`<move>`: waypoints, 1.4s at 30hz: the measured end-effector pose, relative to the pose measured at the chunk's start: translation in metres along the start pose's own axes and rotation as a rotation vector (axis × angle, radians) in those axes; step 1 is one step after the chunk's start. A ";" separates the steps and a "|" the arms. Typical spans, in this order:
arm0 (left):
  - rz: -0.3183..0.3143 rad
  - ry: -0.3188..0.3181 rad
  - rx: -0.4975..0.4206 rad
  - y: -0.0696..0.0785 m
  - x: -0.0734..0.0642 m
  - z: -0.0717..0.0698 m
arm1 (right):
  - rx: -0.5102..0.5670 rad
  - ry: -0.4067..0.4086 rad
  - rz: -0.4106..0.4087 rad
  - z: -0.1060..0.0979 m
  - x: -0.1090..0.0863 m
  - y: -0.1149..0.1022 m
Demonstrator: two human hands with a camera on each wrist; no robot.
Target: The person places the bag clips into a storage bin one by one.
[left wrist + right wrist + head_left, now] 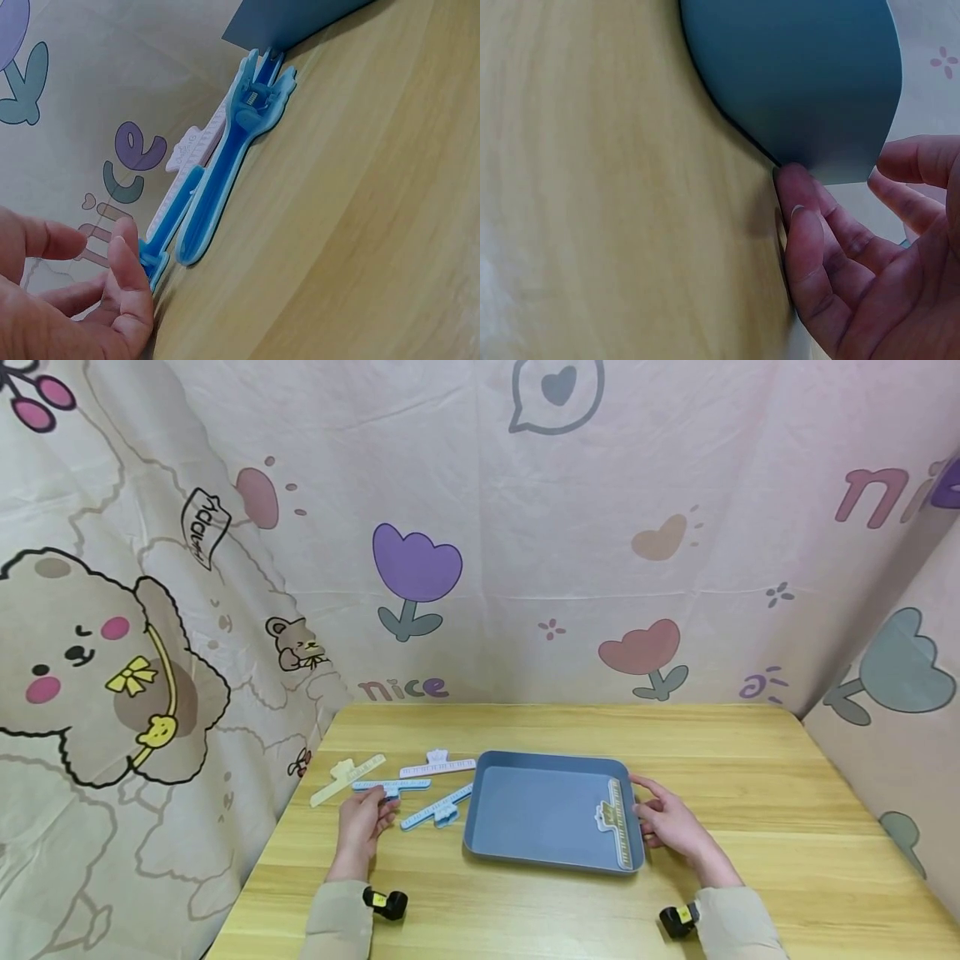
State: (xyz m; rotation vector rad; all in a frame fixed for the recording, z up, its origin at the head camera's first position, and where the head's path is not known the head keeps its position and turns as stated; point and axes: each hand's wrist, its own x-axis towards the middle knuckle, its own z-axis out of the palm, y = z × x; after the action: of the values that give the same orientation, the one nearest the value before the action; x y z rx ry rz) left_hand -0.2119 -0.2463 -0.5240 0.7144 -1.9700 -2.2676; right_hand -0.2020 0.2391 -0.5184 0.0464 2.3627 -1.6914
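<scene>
My left hand is at a blue-and-white long-bar clip, fingertips over the clip's handle. In the left wrist view, a gap shows between its thumb and fingers, and part of that blue clip lies behind them. Just right of it slants a second blue clip, its hollow blue underside facing the wrist camera. My right hand grips the right side of a grey-blue rectangular tray, with digits at the rim and fingers curled low against the outer wall. Inside the tray lies a white-and-yellowish clip along the right wall.
A cream-yellow clip lies at the far left of the wooden table. A pinkish-white clip is behind the blue ones, close to the tray's left wall. Printed cloth hangs behind the table and at both sides.
</scene>
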 end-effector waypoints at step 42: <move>0.118 0.155 0.031 0.011 -0.011 0.018 | 0.010 -0.006 0.005 0.000 0.000 0.000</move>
State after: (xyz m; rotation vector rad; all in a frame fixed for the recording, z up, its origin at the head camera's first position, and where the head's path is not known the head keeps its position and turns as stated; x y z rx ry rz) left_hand -0.2119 -0.2285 -0.5084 0.7311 -1.9262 -2.0543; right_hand -0.2024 0.2391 -0.5186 0.0482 2.3479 -1.6986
